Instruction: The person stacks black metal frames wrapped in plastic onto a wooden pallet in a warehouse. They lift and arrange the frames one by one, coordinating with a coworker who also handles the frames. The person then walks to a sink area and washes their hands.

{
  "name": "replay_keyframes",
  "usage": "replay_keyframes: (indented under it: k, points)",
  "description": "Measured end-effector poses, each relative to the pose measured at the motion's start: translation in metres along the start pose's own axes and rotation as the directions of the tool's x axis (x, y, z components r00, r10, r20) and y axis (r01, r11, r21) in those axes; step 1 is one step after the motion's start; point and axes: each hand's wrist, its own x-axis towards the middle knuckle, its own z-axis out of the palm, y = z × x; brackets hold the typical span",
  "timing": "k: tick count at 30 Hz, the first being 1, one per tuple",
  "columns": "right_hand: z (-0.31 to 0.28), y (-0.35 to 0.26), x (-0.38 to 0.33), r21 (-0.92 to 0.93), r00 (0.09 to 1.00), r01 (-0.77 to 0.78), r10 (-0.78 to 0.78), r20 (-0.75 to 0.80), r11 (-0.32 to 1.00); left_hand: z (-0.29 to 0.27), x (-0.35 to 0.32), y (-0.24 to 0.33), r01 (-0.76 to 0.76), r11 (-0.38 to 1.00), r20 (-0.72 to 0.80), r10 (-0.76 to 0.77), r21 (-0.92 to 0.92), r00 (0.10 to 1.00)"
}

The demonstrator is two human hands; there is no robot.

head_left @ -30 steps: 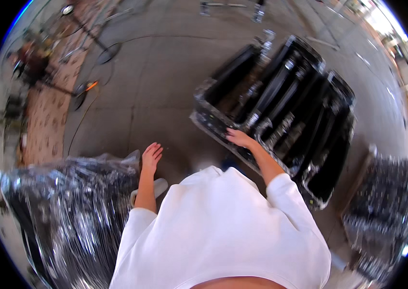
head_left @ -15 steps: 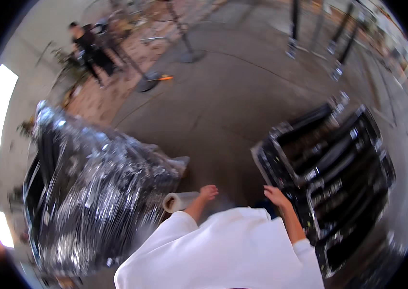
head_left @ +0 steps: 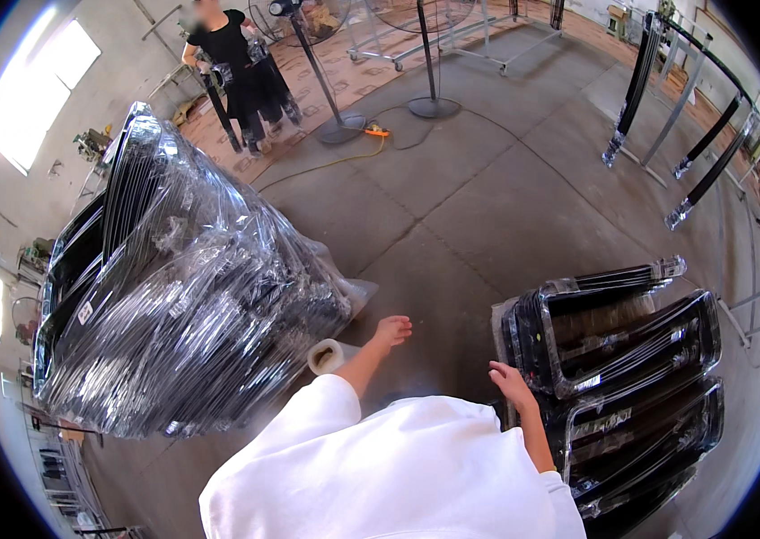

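My left hand (head_left: 392, 331) hangs in front of me, its fingers stretched forward with nothing visible in them. Next to that forearm is a roll of clear stretch film (head_left: 329, 356), its core end showing. At the left rises a large stack of black frames bundled in shiny clear film (head_left: 209, 305). My right hand (head_left: 512, 383) has its fingers apart and appears to hold nothing. It is nearest to a stack of black frames (head_left: 559, 359) at the right, whose openings show and whose bars carry patches of film.
A co-worker in black (head_left: 234, 76) stands at the far left carrying black pieces. Two pedestal fans (head_left: 342, 128) stand ahead, with an orange power strip (head_left: 378, 132) and cord on the concrete floor (head_left: 434, 202). A rack (head_left: 694, 108) holds wrapped black bars at the far right.
The view has shifted, so the fans and co-worker appear larger and further right. My left hand has risen slightly, while my right hand sits a little lower. Neither has taken hold of anything.
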Motion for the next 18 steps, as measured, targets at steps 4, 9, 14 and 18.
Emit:
replay_keyframes:
  k: [4, 9, 14, 18]
  points:
    - [-0.001, 0.007, 0.009, 0.027, 1.0, 0.018, -0.017, -0.026, 0.999, -0.007, -0.007, 0.03, -0.078, 0.997, 0.005, 0.078, -0.011, 0.997]
    - [-0.003, 0.008, 0.019, 0.022, 0.998, 0.042, -0.041, -0.055, 0.999, -0.018, -0.006, 0.071, -0.224, 0.972, 0.017, 0.226, -0.064, 0.974]
    - [-0.004, 0.001, 0.019, 0.049, 0.996, 0.065, -0.061, -0.066, 0.997, -0.011, -0.017, 0.097, -0.291, 0.954, 0.043, 0.294, -0.074, 0.955]
    - [-0.002, 0.0, 0.017, 0.094, 0.995, 0.065, -0.058, -0.075, 0.993, -0.002, -0.027, 0.104, -0.326, 0.941, 0.056, 0.332, -0.086, 0.942]
